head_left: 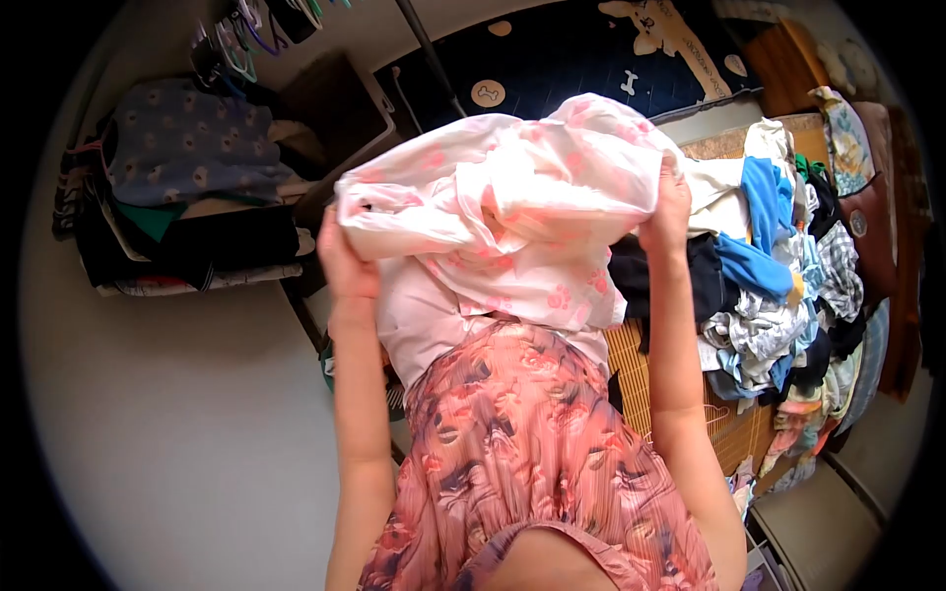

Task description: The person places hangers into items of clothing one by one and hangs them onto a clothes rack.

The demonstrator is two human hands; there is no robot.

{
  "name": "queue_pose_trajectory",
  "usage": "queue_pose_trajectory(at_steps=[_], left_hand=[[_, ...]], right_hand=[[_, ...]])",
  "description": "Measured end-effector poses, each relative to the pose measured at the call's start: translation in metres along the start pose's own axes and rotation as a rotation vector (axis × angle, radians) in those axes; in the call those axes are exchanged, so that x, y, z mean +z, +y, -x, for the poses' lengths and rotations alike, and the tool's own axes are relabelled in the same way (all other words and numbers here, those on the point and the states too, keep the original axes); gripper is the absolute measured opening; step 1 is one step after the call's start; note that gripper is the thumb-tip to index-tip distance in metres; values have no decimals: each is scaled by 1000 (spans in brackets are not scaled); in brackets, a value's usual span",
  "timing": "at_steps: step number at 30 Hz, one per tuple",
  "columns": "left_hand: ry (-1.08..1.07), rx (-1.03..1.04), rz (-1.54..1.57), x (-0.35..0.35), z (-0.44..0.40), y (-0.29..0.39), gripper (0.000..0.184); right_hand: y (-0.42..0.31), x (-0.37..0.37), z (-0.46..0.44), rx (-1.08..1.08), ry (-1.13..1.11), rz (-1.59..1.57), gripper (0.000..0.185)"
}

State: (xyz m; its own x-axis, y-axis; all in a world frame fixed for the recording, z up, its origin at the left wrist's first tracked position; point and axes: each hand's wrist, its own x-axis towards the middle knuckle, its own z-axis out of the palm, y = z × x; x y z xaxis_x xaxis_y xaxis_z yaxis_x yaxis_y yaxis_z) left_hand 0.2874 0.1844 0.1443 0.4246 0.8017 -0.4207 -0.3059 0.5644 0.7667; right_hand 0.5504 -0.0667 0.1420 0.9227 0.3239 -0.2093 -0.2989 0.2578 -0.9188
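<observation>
A white cloth (562, 236) with pink paw prints hangs bunched and folded in front of my body, held up between both hands. Whether it is a garment or bedding I cannot tell. My left hand (350, 264) is closed on its left edge, fingers partly behind the fabric. On the other side my right hand (667, 209) grips the right edge at a slightly higher level. The cloth's lower part drapes down close to the red floral dress I wear. Its upper part forms loose, rounded folds.
To the right, a heap of clothes (764, 325) lies on a bamboo mat (631, 369). A rack on the left bears folded textiles (192, 148), with hangers (241, 39) above. A dark blue patterned mat (552, 69) is at the back. Pale floor (187, 424) extends at left.
</observation>
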Motion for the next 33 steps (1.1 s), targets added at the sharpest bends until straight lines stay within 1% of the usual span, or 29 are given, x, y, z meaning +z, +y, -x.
queue_pose_trajectory(at_steps=[2,3,4,6,7,8,9,10,11,12,13,14,17,18,20,21,22,23,24,25,26,27,28,30,31,33], left_hand=[[55,75,-86,-20,-12,26,30],[85,167,-232,-42,-25,33,27],[119,265,-297,-49,-31,39,24],[311,529,-757,-52,-38,31,35],[344,832,-1288,-49,-37,23,54],[205,901,-1267,-43,-34,4,52],[34,834,-1251,-18,-19,-9,46],[-183,508,-1139,7,-2,-20,47],[-335,399,-1109,7,-4,-51,54],[-391,470,-1246,8,-3,-85,57],[-414,532,-1327,25,4,-98,53],[-440,596,-1408,38,7,-106,49],[-290,23,-1002,27,-29,-121,42],[-249,-37,-609,16,-38,-130,29],[-183,-191,-216,28,-24,-102,24],[-153,-218,-162,32,-19,-89,24],[-120,-245,-109,35,-12,-77,25],[-88,-276,-58,33,-7,-68,25],[-101,-251,-29,31,-2,-61,28],[-116,-229,-2,26,1,-55,30],[-133,-207,25,21,3,-49,32],[-112,-199,28,15,4,-45,34],[-128,-202,58,14,8,-39,34],[-162,-206,120,14,18,-28,35],[-157,-204,126,14,21,-26,36],[-215,-195,193,17,30,-16,35]], right_hand=[[-11,-16,-4,-1,-12,7,39],[-14,-24,-6,13,9,47,37],[-16,-30,-6,9,-13,54,37],[-21,-36,-7,-7,-59,67,36],[-22,-38,-7,3,-48,74,36],[-24,-39,-6,15,-65,82,36],[-27,-40,-5,28,-83,92,36],[-31,-41,-4,40,-101,104,36],[-37,-42,-5,69,-122,134,36],[-44,-43,-7,97,-142,165,35],[-51,-43,-7,125,-159,196,35],[-56,-43,-8,89,-168,133,37],[-76,-42,-9,-9,-190,-12,42],[-68,-50,-14,-54,-151,293,42],[-32,-75,-26,-135,-71,891,42],[-23,-71,-9,81,-209,829,41],[-14,-65,1,42,-402,914,39],[0,-54,13,175,-446,1000,33],[10,-39,26,113,-521,1090,31],[25,-32,28,202,-612,1177,36],[39,-24,32,291,-607,1240,45],[27,0,37,435,-610,1332,52],[39,5,34,352,-696,1513,56],[51,18,40,101,-823,1514,59],[47,28,43,89,-837,1610,63],[52,34,49,-149,-655,1875,53]])
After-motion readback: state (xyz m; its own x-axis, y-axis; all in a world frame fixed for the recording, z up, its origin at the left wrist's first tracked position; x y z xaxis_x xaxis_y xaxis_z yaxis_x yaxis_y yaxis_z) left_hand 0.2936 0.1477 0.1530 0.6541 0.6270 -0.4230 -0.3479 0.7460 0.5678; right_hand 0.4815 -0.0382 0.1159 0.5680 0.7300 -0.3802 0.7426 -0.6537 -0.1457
